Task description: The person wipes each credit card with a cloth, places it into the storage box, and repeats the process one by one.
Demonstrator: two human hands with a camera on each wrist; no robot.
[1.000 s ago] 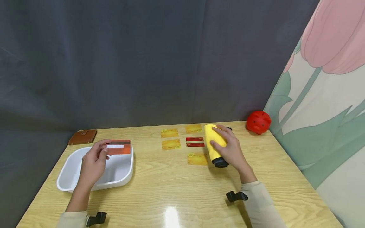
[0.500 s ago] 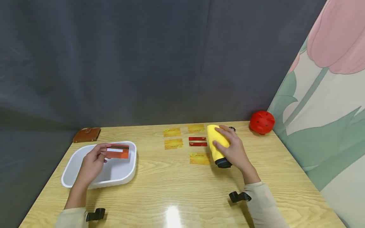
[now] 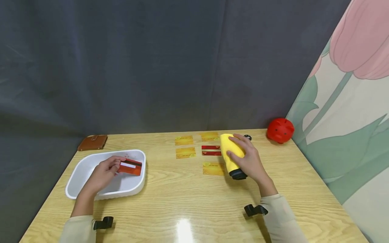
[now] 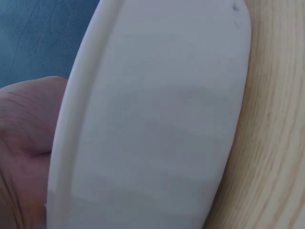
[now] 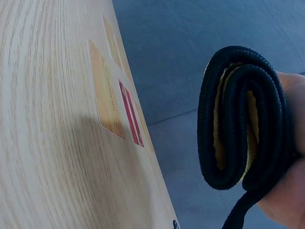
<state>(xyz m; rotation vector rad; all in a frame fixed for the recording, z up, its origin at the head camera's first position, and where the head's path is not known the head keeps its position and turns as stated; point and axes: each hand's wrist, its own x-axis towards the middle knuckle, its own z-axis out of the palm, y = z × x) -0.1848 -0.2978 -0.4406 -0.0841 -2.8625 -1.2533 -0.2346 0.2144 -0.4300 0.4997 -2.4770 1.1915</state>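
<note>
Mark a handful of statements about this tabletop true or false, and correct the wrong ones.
1. The left hand holds an orange-red card. True.
2. The right hand holds nothing. False: it grips a rolled yellow bundle with a black end.
3. The brown wallet lies inside the white tub. False: it lies on the table, beyond the tub.
4. Four yellow cards and one red card are visible lying on the table. True.
5. A red pig figure stands near the table's far left corner. False: it is near the far right corner.
</note>
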